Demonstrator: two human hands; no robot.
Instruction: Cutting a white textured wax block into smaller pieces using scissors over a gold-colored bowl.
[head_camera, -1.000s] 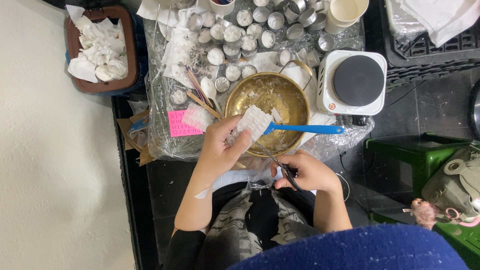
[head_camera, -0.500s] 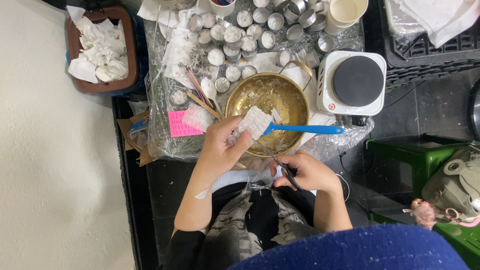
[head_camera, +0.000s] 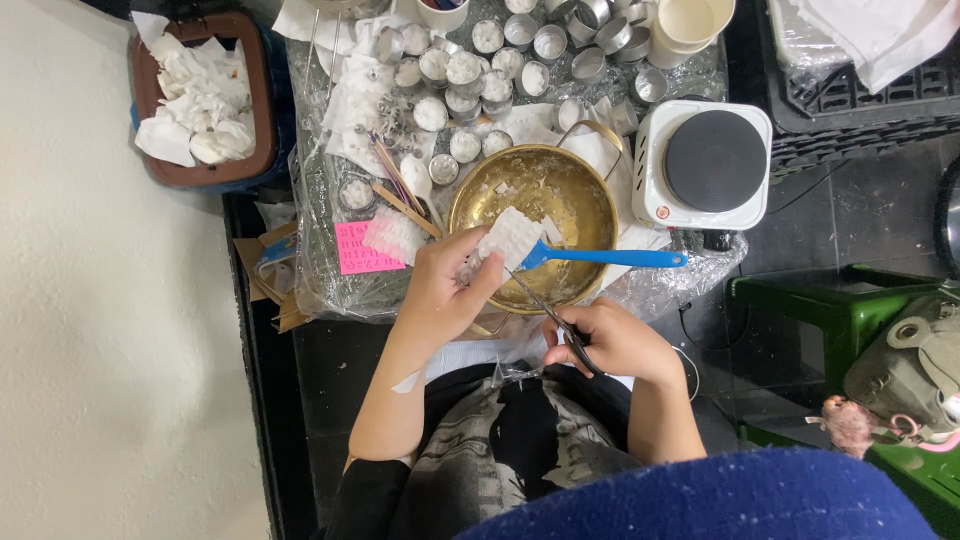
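A: Head view, looking straight down. What are the hands doing?

B: The left hand (head_camera: 440, 290) is pinching a white ridged slab (head_camera: 512, 236) between thumb and fingers, holding it over the near rim of the brass bowl (head_camera: 535, 215). The right hand (head_camera: 615, 340) is closed around the handles of a pair of scissors (head_camera: 545, 312), just on the near side of the bowl, and the blades are reaching up toward the slab's lower edge (whether they are biting into it I cannot tell).

A: So the hands are apart?

B: Yes, each clamped on its own thing, with the scissors spanning the gap between them.

A: What is lying in the bowl?

B: White flakes are sitting on its bottom, and a blue spatula (head_camera: 600, 257) is resting across its near rim, handle pointing out to the right of the bowl.

A: And around the bowl?

B: A white hot plate (head_camera: 705, 165) with a dark round top is standing just right of the bowl. Beyond the bowl, many small metal cups (head_camera: 465, 70) with white filling are crowding the plastic-covered surface. To the left of the bowl a pink note (head_camera: 355, 250) is lying flat, with some wooden sticks (head_camera: 400, 195) between it and the bowl. Well to the left of the bowl, a brown bin (head_camera: 255, 100) is holding crumpled white paper.
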